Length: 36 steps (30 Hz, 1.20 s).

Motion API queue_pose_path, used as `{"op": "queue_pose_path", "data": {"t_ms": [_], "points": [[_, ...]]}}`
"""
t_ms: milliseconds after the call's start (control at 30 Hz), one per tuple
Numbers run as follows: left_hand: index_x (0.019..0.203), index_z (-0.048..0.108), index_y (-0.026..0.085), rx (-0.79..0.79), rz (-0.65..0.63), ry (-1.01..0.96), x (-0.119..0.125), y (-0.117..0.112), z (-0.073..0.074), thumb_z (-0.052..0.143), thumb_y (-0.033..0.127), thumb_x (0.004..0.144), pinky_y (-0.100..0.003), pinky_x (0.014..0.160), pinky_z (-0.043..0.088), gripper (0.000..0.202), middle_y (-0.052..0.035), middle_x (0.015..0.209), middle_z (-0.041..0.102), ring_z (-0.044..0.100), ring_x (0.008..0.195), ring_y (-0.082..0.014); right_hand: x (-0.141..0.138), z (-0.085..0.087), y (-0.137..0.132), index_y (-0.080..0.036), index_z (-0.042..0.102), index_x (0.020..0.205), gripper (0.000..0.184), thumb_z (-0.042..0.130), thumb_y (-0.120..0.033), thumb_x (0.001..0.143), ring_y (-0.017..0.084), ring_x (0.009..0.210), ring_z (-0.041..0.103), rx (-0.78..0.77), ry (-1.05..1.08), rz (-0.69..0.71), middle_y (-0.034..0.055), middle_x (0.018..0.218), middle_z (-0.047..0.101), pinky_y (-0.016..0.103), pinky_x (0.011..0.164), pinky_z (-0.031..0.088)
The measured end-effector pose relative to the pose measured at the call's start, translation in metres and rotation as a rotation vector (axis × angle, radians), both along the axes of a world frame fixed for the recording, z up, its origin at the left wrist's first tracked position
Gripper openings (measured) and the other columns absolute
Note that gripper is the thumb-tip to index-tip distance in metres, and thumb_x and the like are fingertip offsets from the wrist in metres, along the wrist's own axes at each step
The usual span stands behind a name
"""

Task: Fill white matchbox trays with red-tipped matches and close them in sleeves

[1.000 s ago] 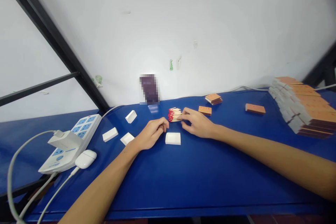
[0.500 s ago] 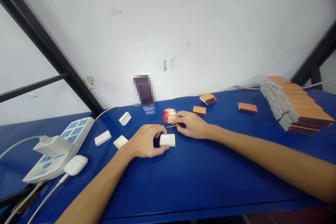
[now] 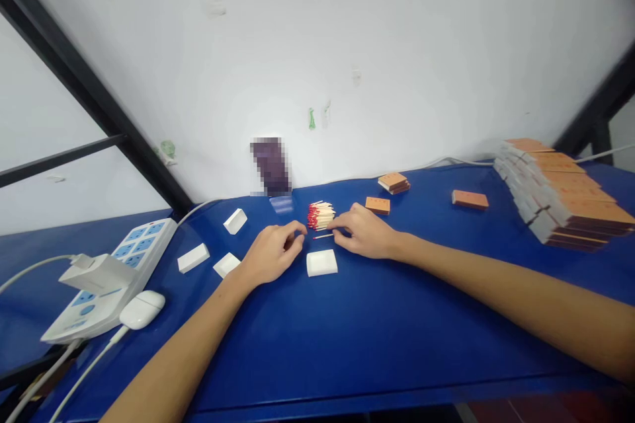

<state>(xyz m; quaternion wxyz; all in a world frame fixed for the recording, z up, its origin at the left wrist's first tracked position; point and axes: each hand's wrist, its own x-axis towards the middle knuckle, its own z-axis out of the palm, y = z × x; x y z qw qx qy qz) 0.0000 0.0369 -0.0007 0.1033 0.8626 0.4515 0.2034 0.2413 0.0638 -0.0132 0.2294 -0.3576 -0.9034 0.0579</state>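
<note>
A pile of red-headed matches lies near the middle of the blue table, with one loose match just in front of it. My right hand is at the pile's right side, its index fingertip at the wooden ends. Its thumb is apart from that finger, near the loose match, and nothing shows held. My left hand hovers left of the pile, fingers bent, with a gap between thumb and index finger and nothing in it. A white matchbox tray rests in front of the matches, touched by neither hand.
Several more white trays lie to the left, near a white power strip with a plugged-in charger and cables. Orange matchboxes sit behind my right hand. A large matchbox stack stands at far right, before the wall.
My left hand has let go of the white tray and moved up and left. The tray now sits slightly farther right. My right hand has shifted a little, and the loose match shows more clearly.
</note>
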Motion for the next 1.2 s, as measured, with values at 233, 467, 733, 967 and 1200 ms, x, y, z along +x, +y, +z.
{"op": "queue_pose_path", "data": {"t_ms": [233, 467, 733, 967, 1200], "points": [[0.119, 0.061, 0.023, 0.035, -0.067, 0.038, -0.0007, 0.0033, -0.0036, 0.040, 0.026, 0.097, -0.029, 0.074, 0.042, 0.030, -0.0028, 0.095, 0.064, 0.058, 0.083, -0.0171, 0.0005, 0.0018, -0.0017, -0.018, 0.075, 0.100, 0.027, 0.051, -0.020, 0.087, 0.018, 0.078, 0.064, -0.008, -0.004, -0.001, 0.0057, 0.094, 0.075, 0.032, 0.081, 0.039], [0.124, 0.059, 0.023, 0.007, -0.070, 0.072, -0.0006, 0.0051, -0.0024, 0.040, 0.028, 0.098, -0.028, 0.071, 0.043, 0.032, -0.0031, 0.092, 0.062, 0.057, 0.079, -0.0167, 0.0016, 0.0001, -0.0021, -0.019, 0.073, 0.098, 0.024, 0.052, -0.025, 0.090, 0.015, 0.073, 0.062, 0.023, 0.036, 0.024, 0.0038, 0.090, 0.074, 0.029, 0.075, 0.037], [0.131, 0.057, 0.026, 0.014, -0.058, 0.133, -0.0002, 0.0035, -0.0009, 0.038, 0.030, 0.099, -0.029, 0.071, 0.043, 0.037, -0.0037, 0.090, 0.060, 0.056, 0.078, -0.0172, 0.0015, -0.0008, -0.0008, -0.020, 0.074, 0.099, 0.026, 0.049, -0.024, 0.091, 0.016, 0.074, 0.062, 0.043, -0.026, -0.044, 0.0051, 0.088, 0.073, 0.028, 0.069, 0.035], [0.134, 0.056, 0.027, 0.020, -0.048, 0.173, 0.0003, 0.0040, -0.0017, 0.037, 0.030, 0.099, -0.029, 0.072, 0.043, 0.040, -0.0041, 0.092, 0.057, 0.056, 0.079, -0.0172, 0.0013, 0.0007, -0.0010, -0.020, 0.074, 0.104, 0.028, 0.049, -0.024, 0.091, 0.017, 0.076, 0.063, 0.032, -0.061, -0.043, 0.0055, 0.089, 0.074, 0.027, 0.068, 0.036], [0.133, 0.056, 0.028, 0.013, -0.051, 0.179, 0.0003, 0.0048, -0.0029, 0.036, 0.030, 0.100, -0.029, 0.071, 0.042, 0.039, -0.0033, 0.090, 0.056, 0.055, 0.077, -0.0169, 0.0017, 0.0006, -0.0005, -0.021, 0.072, 0.111, 0.032, 0.048, -0.025, 0.091, 0.019, 0.083, 0.066, 0.017, -0.059, -0.053, 0.0057, 0.099, 0.075, 0.028, 0.072, 0.039]]}}
